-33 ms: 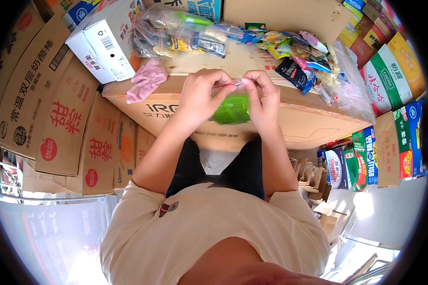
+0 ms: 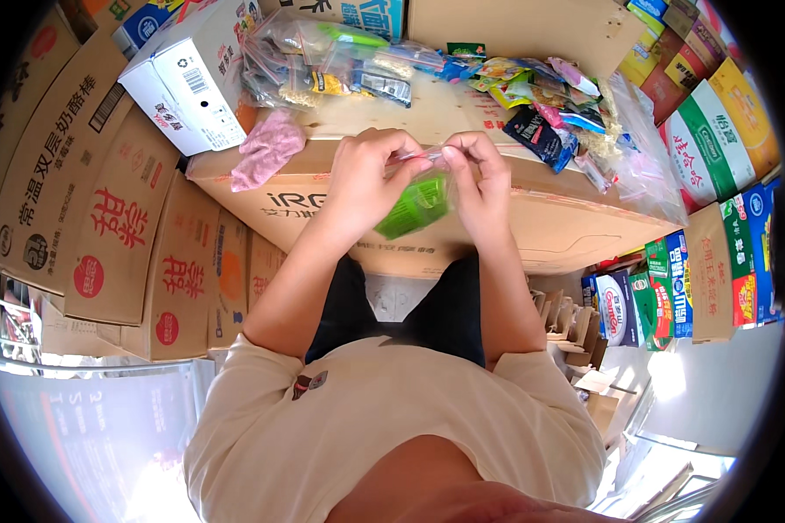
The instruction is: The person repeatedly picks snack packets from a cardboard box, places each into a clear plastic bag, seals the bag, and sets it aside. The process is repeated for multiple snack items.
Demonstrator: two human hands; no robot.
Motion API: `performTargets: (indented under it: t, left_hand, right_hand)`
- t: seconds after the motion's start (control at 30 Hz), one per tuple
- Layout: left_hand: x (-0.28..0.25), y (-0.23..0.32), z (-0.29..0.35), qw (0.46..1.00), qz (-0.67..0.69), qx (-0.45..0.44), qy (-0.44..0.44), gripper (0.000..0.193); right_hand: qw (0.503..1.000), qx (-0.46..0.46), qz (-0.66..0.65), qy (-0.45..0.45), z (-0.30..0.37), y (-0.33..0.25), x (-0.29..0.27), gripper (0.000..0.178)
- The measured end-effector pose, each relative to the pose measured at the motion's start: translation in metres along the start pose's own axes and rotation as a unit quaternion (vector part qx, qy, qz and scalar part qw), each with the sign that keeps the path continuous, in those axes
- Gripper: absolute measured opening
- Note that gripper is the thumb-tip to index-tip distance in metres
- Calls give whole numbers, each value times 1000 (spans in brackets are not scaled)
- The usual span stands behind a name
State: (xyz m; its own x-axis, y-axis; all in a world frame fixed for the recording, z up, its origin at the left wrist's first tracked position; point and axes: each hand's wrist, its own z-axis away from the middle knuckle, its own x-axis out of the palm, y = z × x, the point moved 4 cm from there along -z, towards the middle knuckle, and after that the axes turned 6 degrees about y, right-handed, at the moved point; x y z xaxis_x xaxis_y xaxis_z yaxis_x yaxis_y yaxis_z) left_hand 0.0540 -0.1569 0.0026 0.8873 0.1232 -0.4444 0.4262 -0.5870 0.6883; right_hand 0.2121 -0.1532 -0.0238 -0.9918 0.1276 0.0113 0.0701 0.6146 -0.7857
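A clear zip bag (image 2: 445, 181) hangs in front of me with a bright green ribbed thing (image 2: 416, 206) inside; its exact kind I cannot make out. My left hand (image 2: 371, 174) pinches the bag's top edge on one side, along a reddish zip line. Thumb and finger of my right hand (image 2: 480, 177) grip the same edge at the other corner. Both hands are above the near edge of a large cardboard box (image 2: 532, 213). Beyond them, several filled clear zip bags (image 2: 349, 57) lie on the box top at the left. A heap of small colourful packets (image 2: 554, 105) lies at the right.
A pink cloth (image 2: 269, 150) drapes over the box's left edge, beside a white carton (image 2: 187, 87). Stacked brown cartons (image 2: 113, 200) wall off the left. Colourful cartons (image 2: 711, 131) stand at the right. Folded cardboard pieces (image 2: 576, 327) rest low by my right elbow.
The green thing in the bag has swung a little left and down and now hangs tilted. Both hands keep their pinch on the bag's edge, nearly in place.
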Motion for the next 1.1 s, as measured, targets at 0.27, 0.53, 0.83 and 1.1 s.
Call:
performTargets:
  t: [0.27,0.53,0.83,1.1]
  left_hand:
    - [-8,-8,6,1000,-16,2,23,12]
    - [-14,-13,9,1000,-15,-27,-2,12]
    - [-6,-16,12,999,41,-20,1,10]
    - [-5,-10,11,999,32,-3,15,10]
  right_hand:
    - [990,101,-80,-56,8,18,6,7]
    - [991,98,-66,-65,8,18,11,6]
    - [998,19,26,-60,8,7,13,6]
    - [998,44,-4,-47,9,10,6,7]
